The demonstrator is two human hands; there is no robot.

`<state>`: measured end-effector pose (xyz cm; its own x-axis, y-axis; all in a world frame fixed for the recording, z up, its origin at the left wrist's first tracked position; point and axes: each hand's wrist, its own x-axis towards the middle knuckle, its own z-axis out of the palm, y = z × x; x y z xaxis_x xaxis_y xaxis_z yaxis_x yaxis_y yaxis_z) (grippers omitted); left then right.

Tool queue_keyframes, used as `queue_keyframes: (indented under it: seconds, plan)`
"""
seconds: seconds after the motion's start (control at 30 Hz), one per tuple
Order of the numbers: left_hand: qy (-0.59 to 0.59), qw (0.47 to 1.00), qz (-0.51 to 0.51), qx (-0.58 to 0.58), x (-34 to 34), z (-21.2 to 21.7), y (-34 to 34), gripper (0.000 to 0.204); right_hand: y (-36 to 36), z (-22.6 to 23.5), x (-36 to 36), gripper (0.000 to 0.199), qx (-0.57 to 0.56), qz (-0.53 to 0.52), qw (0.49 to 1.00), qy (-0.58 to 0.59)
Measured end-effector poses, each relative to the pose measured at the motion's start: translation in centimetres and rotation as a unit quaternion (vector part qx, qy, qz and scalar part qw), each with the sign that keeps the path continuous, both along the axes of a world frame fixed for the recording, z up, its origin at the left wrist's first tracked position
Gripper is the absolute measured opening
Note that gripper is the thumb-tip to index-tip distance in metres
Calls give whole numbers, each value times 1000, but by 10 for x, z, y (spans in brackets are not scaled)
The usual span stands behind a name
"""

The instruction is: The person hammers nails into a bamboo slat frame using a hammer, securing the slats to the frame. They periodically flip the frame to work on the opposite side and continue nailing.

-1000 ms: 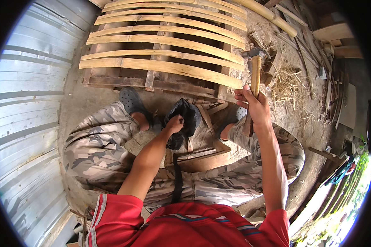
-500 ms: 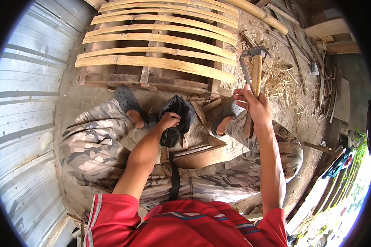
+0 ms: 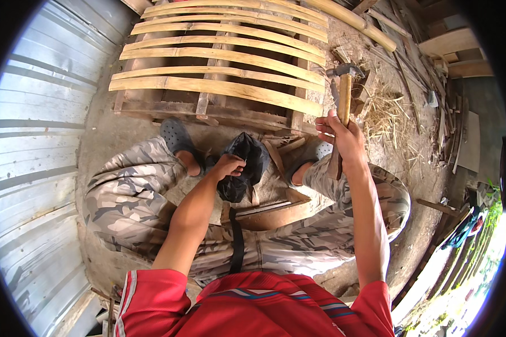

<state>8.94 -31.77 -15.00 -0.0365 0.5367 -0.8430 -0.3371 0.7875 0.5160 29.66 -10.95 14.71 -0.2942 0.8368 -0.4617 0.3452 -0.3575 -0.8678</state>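
Observation:
A hammer with a wooden handle stands head-away in my right hand, whose thumb and palm close round it. The same hand also holds a long-bladed knife; its dark blade shows beside the hammer, and its brown handle sticks out below the palm. My left hand is over a black plastic bag between my feet. Its fingers are curled together at the bag's mouth; what they pinch is too small to make out.
A wooden frame topped with split bamboo slats lies just ahead. Beneath me is a curved wooden piece. Straw-like shavings and a bamboo pole lie to the right. Corrugated metal sheeting walls the left side.
My right hand has shifted slightly left with the hammer and knife. My left hand stays curled at the black bag. The whole view has moved a little.

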Motion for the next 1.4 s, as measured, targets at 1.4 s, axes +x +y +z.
queue_keyframes:
  seconds: [1.4]
  plan:
    - [379,810,234,381,-160,135,76,14,77,-126,10,29,250,34,953,-166]
